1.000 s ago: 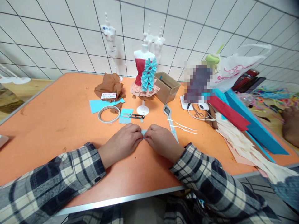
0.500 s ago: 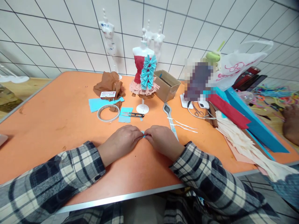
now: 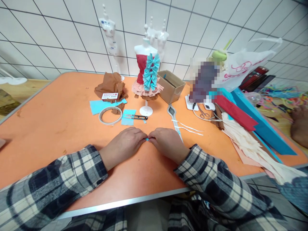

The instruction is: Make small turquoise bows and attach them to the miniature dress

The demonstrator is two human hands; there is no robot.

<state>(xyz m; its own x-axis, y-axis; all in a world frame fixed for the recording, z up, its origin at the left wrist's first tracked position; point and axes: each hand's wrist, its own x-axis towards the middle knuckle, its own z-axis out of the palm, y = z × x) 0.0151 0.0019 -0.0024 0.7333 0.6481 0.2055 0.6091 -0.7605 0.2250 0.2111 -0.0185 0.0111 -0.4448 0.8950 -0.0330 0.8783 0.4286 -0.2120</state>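
Fingertips of my left hand (image 3: 127, 141) and my right hand (image 3: 166, 141) meet over the table, both pinching a small piece of blue crepe paper (image 3: 147, 139). Most of that piece is hidden by the fingers. Just beyond lie black-handled thread snips (image 3: 139, 117) on a blue paper square (image 3: 127, 121), with a roll of tape (image 3: 100, 119) to their left. Behind them stands a small white mannequin (image 3: 145, 49) in a red bodice (image 3: 141, 70), with blue pleated bows down one side and a pink ruffled skirt (image 3: 139, 90).
Brown paper (image 3: 109, 84) with a small white box (image 3: 110, 96) lies back left. A cardboard box (image 3: 171, 86) stands beside the mannequin. On the right are scissors (image 3: 204, 113), white paper strips (image 3: 189, 128), a red paper roll (image 3: 237, 112) and cream paper (image 3: 250, 146). Another person's hand (image 3: 299, 126) shows far right.
The view has shifted slightly, so things on the table sit a little higher and further left. Both hands keep their pinch on the blue paper, with hardly any movement.
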